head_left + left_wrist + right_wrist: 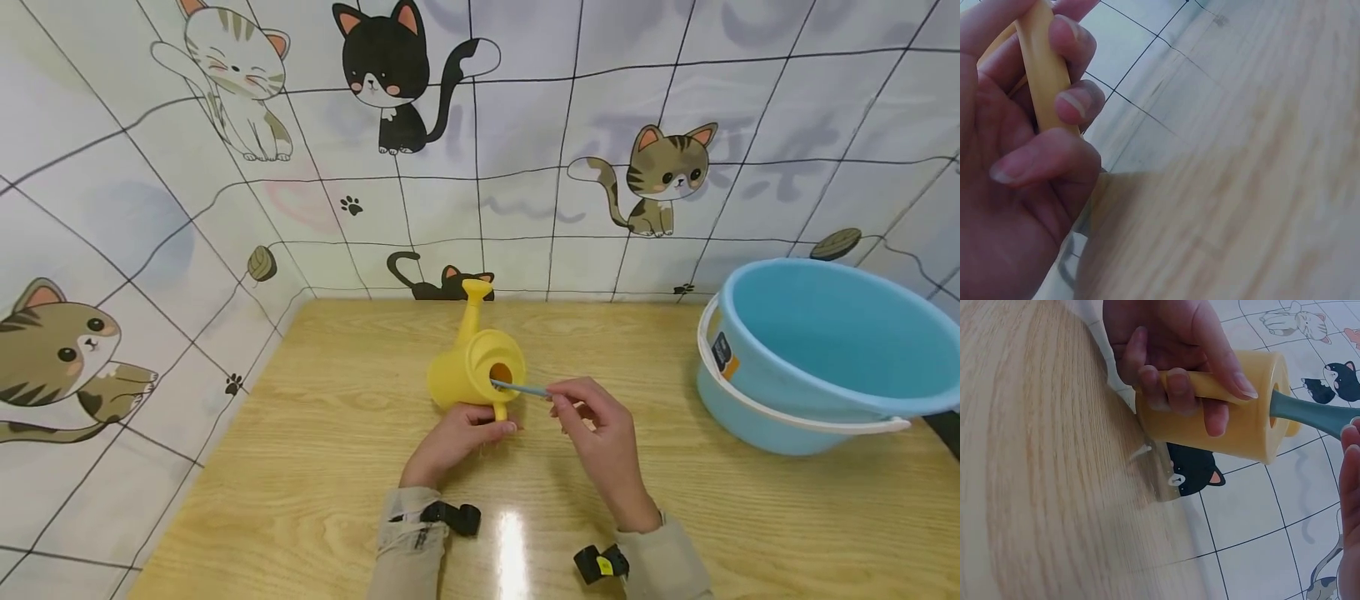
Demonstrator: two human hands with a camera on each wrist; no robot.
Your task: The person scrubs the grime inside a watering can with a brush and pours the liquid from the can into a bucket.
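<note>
A yellow toy watering can [447, 379] is tipped over the wooden table, its spout pointing to the back and its round opening turned toward the right hand. My left hand [457, 437] grips the can's handle, with fingers curled round the yellow loop [1044, 75] in the left wrist view. Between thumb and fingers, my right hand [603, 442] pinches the end of a slim blue-grey stick-like handle [528, 389]. This handle [1310, 414] runs into the can's opening; its far end is hidden inside, so its kind is unclear.
A light blue bucket [780, 408] with a white carrying handle [810, 425] stands at the right of the wooden table [300, 467]. Behind and to the left rise walls [525, 200] covered in a cat-patterned grid.
</note>
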